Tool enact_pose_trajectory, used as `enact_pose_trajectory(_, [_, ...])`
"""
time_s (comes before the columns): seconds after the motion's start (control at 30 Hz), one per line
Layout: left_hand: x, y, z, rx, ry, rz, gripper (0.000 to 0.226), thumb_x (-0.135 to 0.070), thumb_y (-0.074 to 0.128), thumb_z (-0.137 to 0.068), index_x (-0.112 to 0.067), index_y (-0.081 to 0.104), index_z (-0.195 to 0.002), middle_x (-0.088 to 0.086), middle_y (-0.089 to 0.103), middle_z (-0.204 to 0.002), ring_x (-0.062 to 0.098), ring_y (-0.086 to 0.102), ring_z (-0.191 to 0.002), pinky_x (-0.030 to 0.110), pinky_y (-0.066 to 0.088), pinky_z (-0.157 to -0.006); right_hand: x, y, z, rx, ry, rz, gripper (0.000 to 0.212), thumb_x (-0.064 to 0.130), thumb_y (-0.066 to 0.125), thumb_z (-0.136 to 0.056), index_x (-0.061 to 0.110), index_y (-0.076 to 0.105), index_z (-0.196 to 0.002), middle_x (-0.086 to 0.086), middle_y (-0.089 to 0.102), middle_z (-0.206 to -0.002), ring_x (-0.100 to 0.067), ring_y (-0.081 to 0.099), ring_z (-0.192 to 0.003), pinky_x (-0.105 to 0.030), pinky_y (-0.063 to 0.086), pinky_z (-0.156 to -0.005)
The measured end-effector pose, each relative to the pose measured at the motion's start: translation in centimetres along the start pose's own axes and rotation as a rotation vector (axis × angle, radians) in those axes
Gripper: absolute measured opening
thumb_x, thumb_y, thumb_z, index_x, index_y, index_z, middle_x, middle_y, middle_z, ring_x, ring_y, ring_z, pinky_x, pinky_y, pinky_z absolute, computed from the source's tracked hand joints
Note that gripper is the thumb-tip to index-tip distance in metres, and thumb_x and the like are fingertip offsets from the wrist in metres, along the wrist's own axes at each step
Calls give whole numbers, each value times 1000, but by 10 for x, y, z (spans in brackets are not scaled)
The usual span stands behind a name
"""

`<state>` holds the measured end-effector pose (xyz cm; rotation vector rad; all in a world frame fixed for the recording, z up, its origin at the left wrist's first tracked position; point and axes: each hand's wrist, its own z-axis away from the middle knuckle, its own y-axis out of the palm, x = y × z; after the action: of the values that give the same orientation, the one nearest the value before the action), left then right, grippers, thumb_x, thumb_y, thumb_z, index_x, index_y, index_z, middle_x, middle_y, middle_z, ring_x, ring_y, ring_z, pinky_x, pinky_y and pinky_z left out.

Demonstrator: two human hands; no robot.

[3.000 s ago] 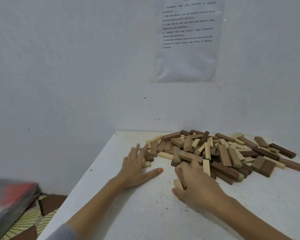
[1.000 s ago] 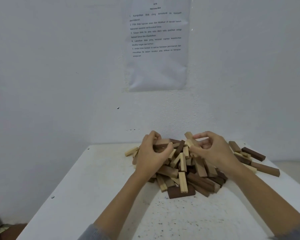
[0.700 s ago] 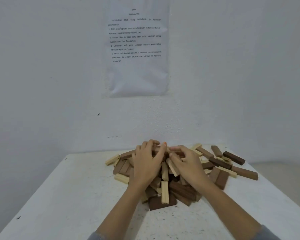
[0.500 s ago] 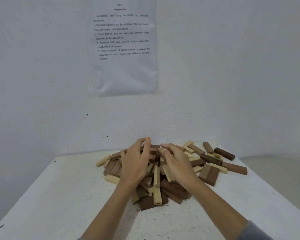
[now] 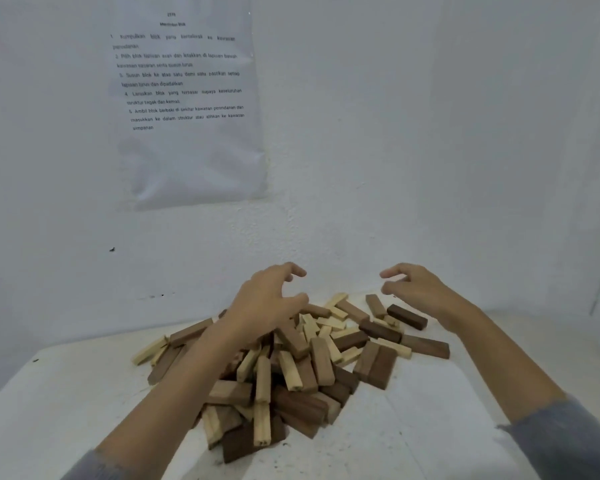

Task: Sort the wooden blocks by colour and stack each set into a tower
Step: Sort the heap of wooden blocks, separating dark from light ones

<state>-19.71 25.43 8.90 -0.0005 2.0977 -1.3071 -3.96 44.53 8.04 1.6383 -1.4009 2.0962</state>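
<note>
White table (image 5: pixel 430 438) against a white wall (image 5: pixel 430 133), printed sheet (image 5: pixel 187 109) fixed above. Wooden blocks (image 5: pixel 291 368) lie unsorted in one heap mid-table: pale, mid-brown, dark. Your left hand (image 5: pixel 267 299) hovers over the heap's far side, fingers loosely arched, empty. Your right hand (image 5: pixel 420 289) hangs above its right edge, fingers relaxed, holding nothing.
</note>
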Motion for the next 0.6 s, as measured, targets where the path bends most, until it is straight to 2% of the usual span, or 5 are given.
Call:
enact_pose_trajectory(0.07, [-6,9,-26,164,34,-119,46,-26,60,-90,-29,45,-134,0,49,-135,17,47,-121,33,42,-98,-13,-5,-8,75,31,120,41,24,59,-92,24,50,-132,-5,51,-127,-20,49,-114,-28,36,-86])
enact_pose_trajectory(0.13, [-8,21,-52,294,54,-202,53,-26,65,-89,-30,42,-137,2,46,-137,19,46,-122,32,41,-97,-18,-5,-14,183,48,260,54,30,60,-93,26,39,-143,-7,43,-142,-23,43,-126,-28,32,-85])
enact_pose_trajectory(0.27, [-9,46,-91,512,48,-328,63,-32,65,-88,-30,35,-142,6,40,-142,25,46,-125,39,42,-101,-25,-1,-30,332,93,424,73,52,61,-88,35,26,-148,-4,36,-149,-24,44,-127,-32,40,-86])
enact_pose_trajectory(0.4, [-6,68,-112,582,4,-412,65,-44,64,-86,-33,34,-143,4,38,-144,25,45,-125,44,43,-101,-43,10,-45,291,52,550,85,66,66,-76,37,27,-147,-3,40,-145,-28,34,-133,-41,36,-105])
enact_pose_trajectory(0.6, [2,90,-123,673,-15,-439,66,-45,63,-85,-32,35,-142,5,39,-141,27,42,-127,46,37,-106,-53,25,-50,214,4,615,83,70,57,-79,38,24,-148,-5,35,-144,-32,19,-138,-47,32,-105])
